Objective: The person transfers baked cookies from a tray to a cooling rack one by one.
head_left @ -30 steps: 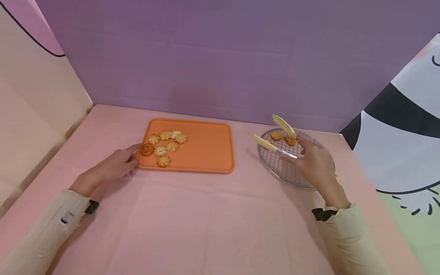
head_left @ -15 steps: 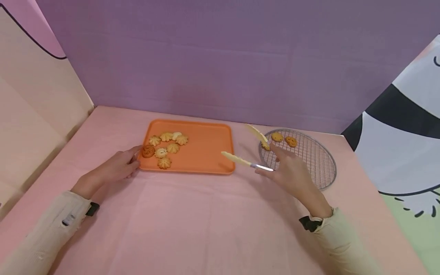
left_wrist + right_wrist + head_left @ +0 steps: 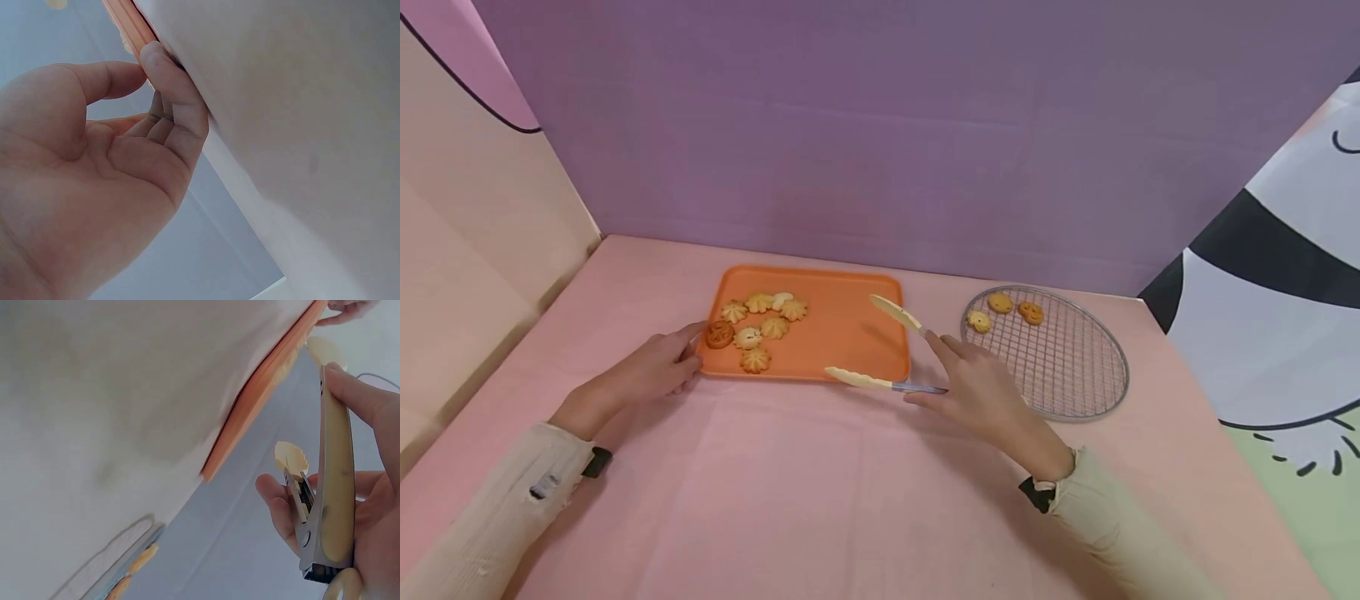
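An orange tray (image 3: 842, 333) lies on the pink table with several cookies (image 3: 752, 329) bunched at its left end. My left hand (image 3: 658, 367) holds the tray's near left corner, thumb by the rim and fingers curled against the edge (image 3: 125, 15). My right hand (image 3: 981, 392) grips cream-tipped metal tongs (image 3: 880, 382), whose arms stand spread apart over the tray's right front part with nothing between the tips. The right wrist view shows the tongs (image 3: 331, 481) beside the tray's edge (image 3: 262, 381).
A round wire rack (image 3: 1060, 367) sits right of the tray with three cookies (image 3: 1000, 302) along its far left rim. A purple wall stands behind, a beige panel on the left and a panda-print panel on the right.
My right hand has carried the tongs left from the wire rack to the tray's right front. A pale cookie now lies uncovered at the rack's left edge. My left hand stayed put.
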Action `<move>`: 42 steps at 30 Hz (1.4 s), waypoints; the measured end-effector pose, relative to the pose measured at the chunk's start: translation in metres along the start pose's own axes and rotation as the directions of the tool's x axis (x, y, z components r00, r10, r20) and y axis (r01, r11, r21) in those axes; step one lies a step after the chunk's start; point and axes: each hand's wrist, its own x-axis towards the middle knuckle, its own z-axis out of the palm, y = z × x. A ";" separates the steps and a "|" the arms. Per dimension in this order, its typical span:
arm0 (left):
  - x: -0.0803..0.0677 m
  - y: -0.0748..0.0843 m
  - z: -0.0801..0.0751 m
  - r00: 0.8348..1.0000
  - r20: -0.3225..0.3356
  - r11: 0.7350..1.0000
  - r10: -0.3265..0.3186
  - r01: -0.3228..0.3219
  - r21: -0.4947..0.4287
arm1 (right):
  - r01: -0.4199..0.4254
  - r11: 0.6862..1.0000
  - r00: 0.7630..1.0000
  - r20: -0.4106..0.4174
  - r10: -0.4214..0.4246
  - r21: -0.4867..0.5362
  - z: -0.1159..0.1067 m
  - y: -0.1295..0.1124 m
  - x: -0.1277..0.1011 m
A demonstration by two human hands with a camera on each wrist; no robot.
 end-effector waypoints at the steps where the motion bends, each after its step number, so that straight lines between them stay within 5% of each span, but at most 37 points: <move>1: 0.000 0.000 0.000 1.000 -0.002 1.000 0.001 -0.001 0.003 | 0.015 1.000 1.000 -0.005 -0.015 -0.002 0.001 -0.002 0.003; 12: 0.000 0.000 0.000 1.000 -0.017 1.000 0.015 -0.015 0.025 | 0.013 0.998 0.997 0.070 -0.017 0.058 0.014 -0.013 0.046; 22: -0.001 0.003 0.000 1.000 -0.016 1.000 0.001 0.000 0.012 | 0.043 0.991 0.999 0.016 -0.046 0.129 0.033 -0.011 0.079; 29: -0.001 0.003 0.000 1.000 -0.016 1.000 0.005 -0.005 0.018 | -0.008 0.979 0.998 0.064 -0.006 0.205 0.039 -0.017 0.093; 42: 0.000 0.000 0.001 1.000 -0.020 1.000 0.010 -0.010 0.025 | -0.082 0.980 0.985 0.166 0.052 0.181 0.050 -0.030 0.106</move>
